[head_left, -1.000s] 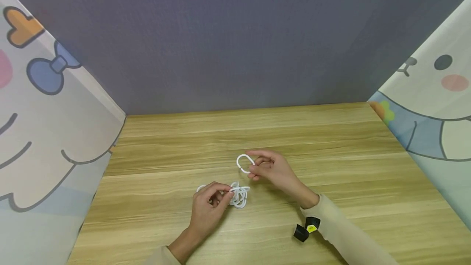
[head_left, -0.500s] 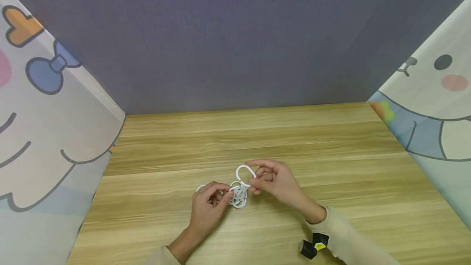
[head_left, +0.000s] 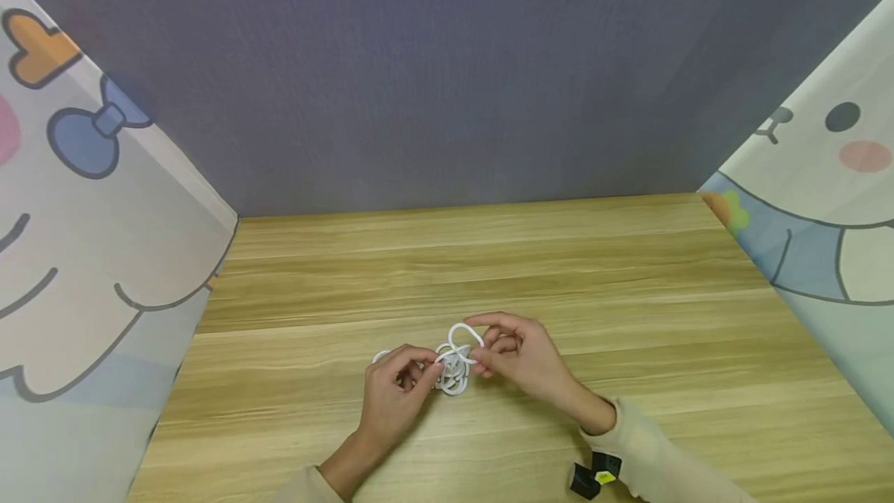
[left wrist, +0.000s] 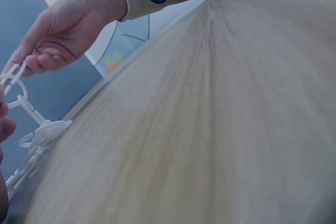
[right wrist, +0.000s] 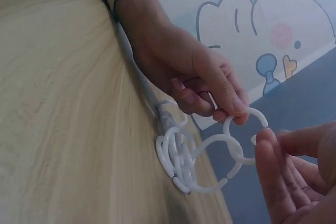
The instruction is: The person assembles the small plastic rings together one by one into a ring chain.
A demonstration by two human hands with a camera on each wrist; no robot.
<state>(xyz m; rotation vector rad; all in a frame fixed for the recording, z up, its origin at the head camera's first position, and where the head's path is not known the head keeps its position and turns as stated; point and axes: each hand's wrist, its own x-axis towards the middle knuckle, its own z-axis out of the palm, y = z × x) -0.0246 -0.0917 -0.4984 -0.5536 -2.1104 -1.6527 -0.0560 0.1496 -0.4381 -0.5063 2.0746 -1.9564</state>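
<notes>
My left hand [head_left: 396,390] pinches a white plastic ring [right wrist: 257,112] between thumb and index finger. That ring belongs to a chain of linked white rings [head_left: 455,389], which hangs down to a heap on the table. In my right hand [head_left: 527,355], another white ring [head_left: 461,325] is pinched between thumb and fingers. It overlaps the left hand's ring in the head view; whether the two are hooked together I cannot tell. The right wrist view shows a gap in a ring beside the right fingertips [right wrist: 265,136]. Part of the chain shows past the left hand's far side.
The wooden table [head_left: 314,278] stretches around both hands. A grey panel [head_left: 447,84] stands at its back, and printed cartoon panels [head_left: 831,200] flank both sides. A black wrist device [head_left: 594,476] sits at the right sleeve.
My right hand has come down towards the near side with its ring, which now overlaps the ring at the left fingertips. The left hand has stayed in place.
</notes>
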